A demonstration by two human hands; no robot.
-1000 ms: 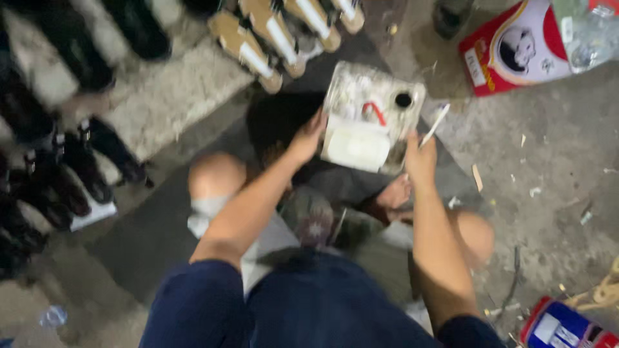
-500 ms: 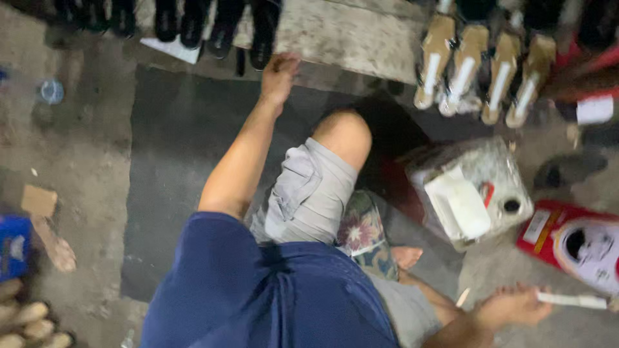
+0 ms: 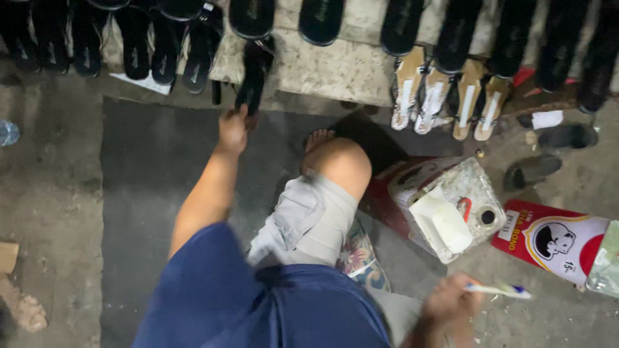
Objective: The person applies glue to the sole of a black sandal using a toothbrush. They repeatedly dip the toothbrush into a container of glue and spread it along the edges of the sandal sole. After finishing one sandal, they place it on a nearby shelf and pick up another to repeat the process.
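- The left hand (image 3: pixel 233 131) is closed around the lower end of a black sandal (image 3: pixel 255 76) that lies at the edge of the pale slab (image 3: pixel 335 67), just past the dark mat (image 3: pixel 145 174).
- More black sandals (image 3: pixel 148 42) flank it; tan ones (image 3: pixel 448 96) lie to the right.
- The raised knee (image 3: pixel 338 164) sits beside the reaching arm.
- The right hand (image 3: pixel 451 306) grips a white brush (image 3: pixel 500 290) low down, near the stained tin (image 3: pixel 451 206) and the red box (image 3: pixel 558 240).

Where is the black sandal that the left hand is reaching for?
In the head view, the black sandal is at upper centre-left, hanging over the edge of the stone step, directly above the left hand, which grips its lower end.
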